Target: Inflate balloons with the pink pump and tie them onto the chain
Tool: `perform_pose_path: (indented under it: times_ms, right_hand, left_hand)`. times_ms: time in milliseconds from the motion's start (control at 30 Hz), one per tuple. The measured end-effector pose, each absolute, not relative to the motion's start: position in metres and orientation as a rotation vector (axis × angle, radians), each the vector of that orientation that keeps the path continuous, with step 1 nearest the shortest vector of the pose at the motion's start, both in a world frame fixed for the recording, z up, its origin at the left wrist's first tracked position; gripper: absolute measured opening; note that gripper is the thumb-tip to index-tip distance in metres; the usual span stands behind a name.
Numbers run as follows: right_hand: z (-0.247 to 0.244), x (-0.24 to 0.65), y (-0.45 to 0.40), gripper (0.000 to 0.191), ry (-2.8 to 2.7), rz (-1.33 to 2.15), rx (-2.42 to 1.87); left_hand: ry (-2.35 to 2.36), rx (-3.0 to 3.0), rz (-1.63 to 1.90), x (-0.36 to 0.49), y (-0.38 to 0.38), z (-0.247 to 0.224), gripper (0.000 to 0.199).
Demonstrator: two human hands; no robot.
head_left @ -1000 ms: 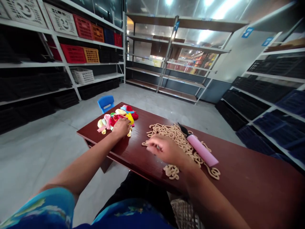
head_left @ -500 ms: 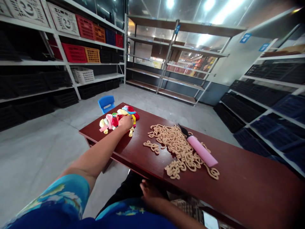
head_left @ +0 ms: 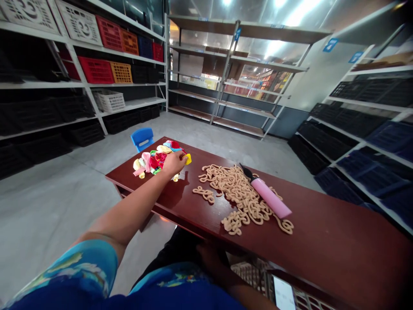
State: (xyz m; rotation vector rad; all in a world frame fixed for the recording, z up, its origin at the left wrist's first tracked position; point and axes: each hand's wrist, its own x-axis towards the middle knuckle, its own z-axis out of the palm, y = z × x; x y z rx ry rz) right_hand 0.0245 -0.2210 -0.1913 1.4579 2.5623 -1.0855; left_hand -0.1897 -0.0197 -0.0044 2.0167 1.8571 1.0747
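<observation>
My left hand (head_left: 174, 163) is closed, pinching a yellow balloon (head_left: 188, 159) that sticks out past its fingertips. Under and beside that hand lies a pile of uninflated balloons (head_left: 146, 160) in red, pink, cream, green and blue. My right hand (head_left: 208, 254) rests low by my lap, below the table edge; shadow hides its fingers. Across the middle of the table spreads a heap of tan, cord-like long balloons (head_left: 237, 187), a smaller clump lying apart on its left. A pink hand pump (head_left: 271, 198) with a black nozzle lies slantwise over the heap's right side.
The dark red table (head_left: 325, 232) stretches off to the right. A blue chair (head_left: 142, 137) stands at its far left end. Under the table are a phone (head_left: 284, 292) and a crate. Shelves with crates (head_left: 97, 70) line the walls.
My left hand has lifted slightly and shifted right, with the yellow balloon now clear of the pile. My right hand has sunk deeper into the shadow under the table.
</observation>
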Motion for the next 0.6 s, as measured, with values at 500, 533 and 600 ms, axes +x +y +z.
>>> perform_pose_path:
  times_ms: [500,533,600]
  right_hand:
    - [0.029,0.080,-0.182,0.006,3.409,-1.354,2.035]
    - [0.032,0.090,-0.169,0.008,3.374,-1.241,2.167]
    - [0.033,0.108,-0.143,0.015,3.214,-0.939,2.336]
  left_hand:
    - [0.985,1.363,1.232,-0.167,-0.029,-0.011,0.022]
    - [0.957,1.334,1.229,-0.164,-0.032,-0.012,0.022]
    - [0.908,1.295,1.230,-0.160,-0.038,-0.013,0.021]
